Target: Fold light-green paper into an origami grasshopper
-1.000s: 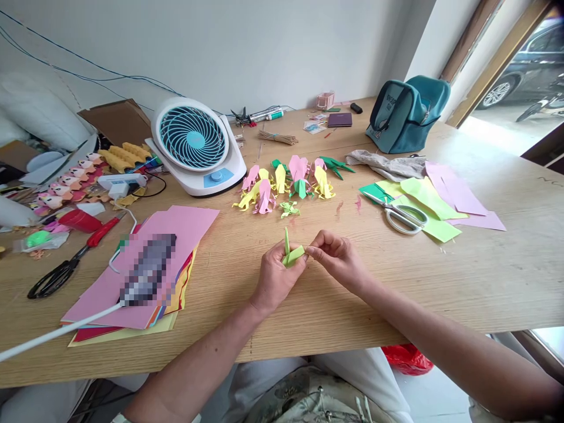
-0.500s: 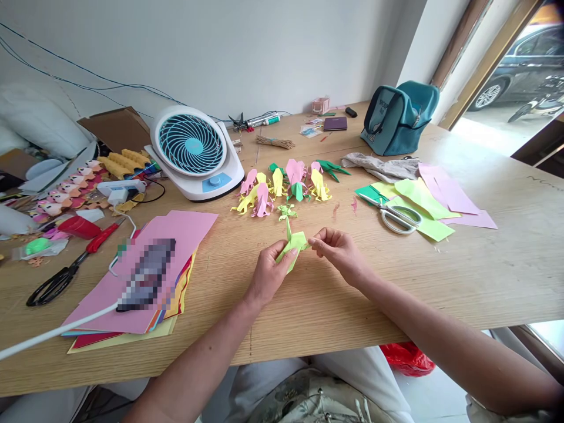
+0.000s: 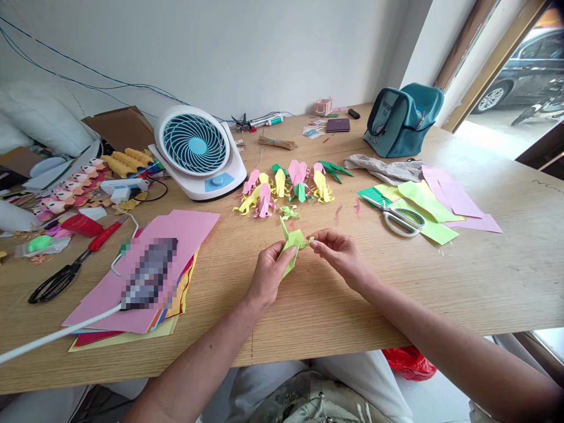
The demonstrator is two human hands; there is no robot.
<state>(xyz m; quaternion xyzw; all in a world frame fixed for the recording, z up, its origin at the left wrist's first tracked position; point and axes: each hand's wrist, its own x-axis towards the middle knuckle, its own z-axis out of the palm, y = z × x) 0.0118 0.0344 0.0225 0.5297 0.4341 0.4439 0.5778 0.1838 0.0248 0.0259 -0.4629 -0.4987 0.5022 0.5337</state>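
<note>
A light-green folded paper figure (image 3: 292, 242) is held just above the table, in front of me. My left hand (image 3: 269, 267) pinches its body between thumb and fingers. With thumb and fingertips my right hand (image 3: 337, 252) grips a narrow folded strip at the figure's right side. Another narrow point of the figure sticks up at its upper left. Just beyond lies a small light-green folded figure (image 3: 289, 212). Behind it several pink, yellow and green paper figures (image 3: 298, 173) are grouped together.
On the left lie stacked coloured paper (image 3: 189, 226) with a blurred-out object on top, and black-and-red scissors (image 3: 79, 261). A fan (image 3: 198, 153) stands behind. To the right are grey-handled scissors (image 3: 403, 222) on paper sheets (image 3: 445, 234), a cloth (image 3: 383, 167) and a teal bag (image 3: 400, 120).
The right fingers have shifted slightly along the strip, whose tip now points upward. The figure's upper-left point leans more to the left. The whole view has moved slightly.
</note>
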